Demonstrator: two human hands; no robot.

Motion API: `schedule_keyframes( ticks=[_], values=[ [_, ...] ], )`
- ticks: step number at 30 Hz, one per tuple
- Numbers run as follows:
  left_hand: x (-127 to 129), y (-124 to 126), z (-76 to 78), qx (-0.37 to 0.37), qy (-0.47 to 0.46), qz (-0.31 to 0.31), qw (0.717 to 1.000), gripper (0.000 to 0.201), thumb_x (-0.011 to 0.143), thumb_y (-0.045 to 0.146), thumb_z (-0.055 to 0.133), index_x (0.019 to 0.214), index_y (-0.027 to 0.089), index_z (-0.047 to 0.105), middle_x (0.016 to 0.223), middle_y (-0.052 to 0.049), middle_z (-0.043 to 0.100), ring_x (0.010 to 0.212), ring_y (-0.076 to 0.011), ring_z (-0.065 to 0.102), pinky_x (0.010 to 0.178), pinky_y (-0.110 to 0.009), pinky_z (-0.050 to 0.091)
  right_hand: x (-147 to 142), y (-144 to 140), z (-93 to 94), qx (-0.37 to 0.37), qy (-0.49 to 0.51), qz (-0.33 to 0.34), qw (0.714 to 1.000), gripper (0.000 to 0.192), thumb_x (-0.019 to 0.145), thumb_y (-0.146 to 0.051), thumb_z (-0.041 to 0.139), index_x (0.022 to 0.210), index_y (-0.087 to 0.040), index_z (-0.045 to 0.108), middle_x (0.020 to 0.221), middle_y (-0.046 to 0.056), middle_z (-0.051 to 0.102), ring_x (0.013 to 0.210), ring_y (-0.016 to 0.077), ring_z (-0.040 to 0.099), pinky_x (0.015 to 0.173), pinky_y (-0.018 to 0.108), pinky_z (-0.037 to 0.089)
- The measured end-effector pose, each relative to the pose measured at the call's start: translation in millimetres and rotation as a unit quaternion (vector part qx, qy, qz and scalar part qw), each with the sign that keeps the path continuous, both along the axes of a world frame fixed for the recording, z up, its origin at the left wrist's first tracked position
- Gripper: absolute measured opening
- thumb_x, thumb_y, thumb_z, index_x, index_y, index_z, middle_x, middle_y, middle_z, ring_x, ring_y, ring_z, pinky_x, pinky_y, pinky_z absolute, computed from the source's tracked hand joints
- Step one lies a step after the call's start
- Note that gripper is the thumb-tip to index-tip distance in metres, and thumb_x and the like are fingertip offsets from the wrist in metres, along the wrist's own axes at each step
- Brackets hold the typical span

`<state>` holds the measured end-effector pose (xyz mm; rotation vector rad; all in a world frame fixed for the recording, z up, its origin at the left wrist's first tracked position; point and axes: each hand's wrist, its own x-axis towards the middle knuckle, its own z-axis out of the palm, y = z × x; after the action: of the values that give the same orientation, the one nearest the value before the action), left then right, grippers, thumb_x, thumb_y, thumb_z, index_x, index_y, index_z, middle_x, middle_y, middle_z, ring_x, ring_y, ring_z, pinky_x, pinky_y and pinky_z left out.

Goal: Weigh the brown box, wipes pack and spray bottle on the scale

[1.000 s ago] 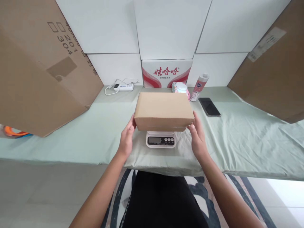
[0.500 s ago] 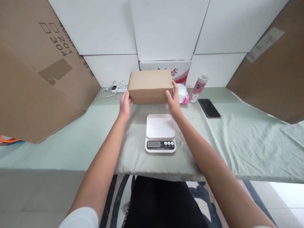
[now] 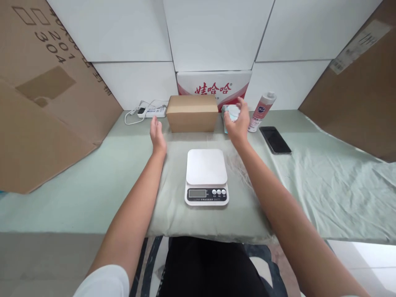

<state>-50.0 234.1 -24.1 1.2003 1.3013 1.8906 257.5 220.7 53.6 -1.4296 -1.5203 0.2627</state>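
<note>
A closed brown cardboard box (image 3: pixel 192 113) rests on the green cloth at the back of the table, in front of a red and white carton (image 3: pixel 213 84). My left hand (image 3: pixel 157 134) hovers open just left of the box, not touching it. My right hand (image 3: pixel 237 121) is open to the right of the box, fingers spread near a pink and white packet (image 3: pixel 229 112). A white kitchen scale (image 3: pixel 206 176) with a bare platform lies between my forearms, display toward me.
Large brown cartons lean at the left (image 3: pixel 46 99) and right (image 3: pixel 359 78). A pink bottle (image 3: pixel 261 110) and a black phone (image 3: pixel 274 139) lie right of the box. A white power strip (image 3: pixel 148 111) with cable lies at the back left. White panels form the back wall.
The box was lifted off the scale, carried to the back of the table and set down. Both hands have let go and pulled slightly away from it.
</note>
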Motion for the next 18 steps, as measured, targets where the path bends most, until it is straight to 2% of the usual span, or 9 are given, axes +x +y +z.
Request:
schedule_keyframes(
  ticks=[3, 6, 9, 14, 18],
  values=[
    [0, -4, 3.3, 0.022, 0.005, 0.017, 1.000, 0.076, 0.098, 0.065, 0.051, 0.159, 0.021, 0.046, 0.176, -0.013, 0.036, 0.165, -0.0222, 0.030, 0.134, -0.036, 0.024, 11, 7, 9.2, -0.075, -0.081, -0.114, 0.987, 0.092, 0.086, -0.048, 0.071, 0.164, -0.017, 0.033, 0.164, 0.026, 0.037, 0.154, 0.0460, 0.032, 0.122, 0.070, 0.025],
    [5, -8, 7.8, 0.020, 0.016, 0.019, 0.999, 0.078, 0.096, 0.068, 0.051, 0.159, 0.021, 0.046, 0.175, -0.013, 0.038, 0.165, -0.0233, 0.031, 0.134, -0.037, 0.025, 6, 24, 12.5, -0.181, -0.140, -0.149, 0.962, 0.106, 0.075, -0.041, 0.085, 0.163, -0.010, 0.036, 0.159, 0.033, 0.039, 0.147, 0.0524, 0.038, 0.118, 0.071, 0.025],
    [6, -11, 10.2, 0.018, 0.030, 0.012, 0.999, 0.079, 0.097, 0.069, 0.048, 0.160, 0.023, 0.044, 0.176, -0.012, 0.036, 0.166, -0.0239, 0.028, 0.135, -0.039, 0.023, 0, 36, 17.0, -0.248, -0.152, -0.173, 0.941, 0.103, 0.070, -0.030, 0.088, 0.160, -0.010, 0.041, 0.154, 0.035, 0.041, 0.140, 0.0521, 0.045, 0.111, 0.068, 0.033],
    [9, -16, 16.2, 0.030, 0.031, 0.029, 0.999, 0.085, 0.093, 0.073, 0.049, 0.158, 0.018, 0.046, 0.174, -0.017, 0.038, 0.165, -0.0266, 0.031, 0.134, -0.039, 0.026, 18, 37, 23.8, -0.255, -0.116, -0.157, 0.947, 0.084, 0.074, -0.027, 0.079, 0.151, -0.013, 0.050, 0.149, 0.031, 0.049, 0.132, 0.0464, 0.055, 0.108, 0.062, 0.042],
    [21, -28, 28.4, 0.075, 0.052, 0.011, 0.996, 0.079, 0.093, 0.070, 0.054, 0.156, 0.021, 0.050, 0.173, -0.014, 0.041, 0.165, -0.0283, 0.032, 0.134, -0.041, 0.027, 45, 30, 20.9, -0.203, -0.019, -0.083, 0.975, 0.077, 0.075, -0.036, 0.073, 0.146, -0.013, 0.054, 0.143, 0.025, 0.061, 0.130, 0.0424, 0.059, 0.107, 0.060, 0.050]
  ],
)
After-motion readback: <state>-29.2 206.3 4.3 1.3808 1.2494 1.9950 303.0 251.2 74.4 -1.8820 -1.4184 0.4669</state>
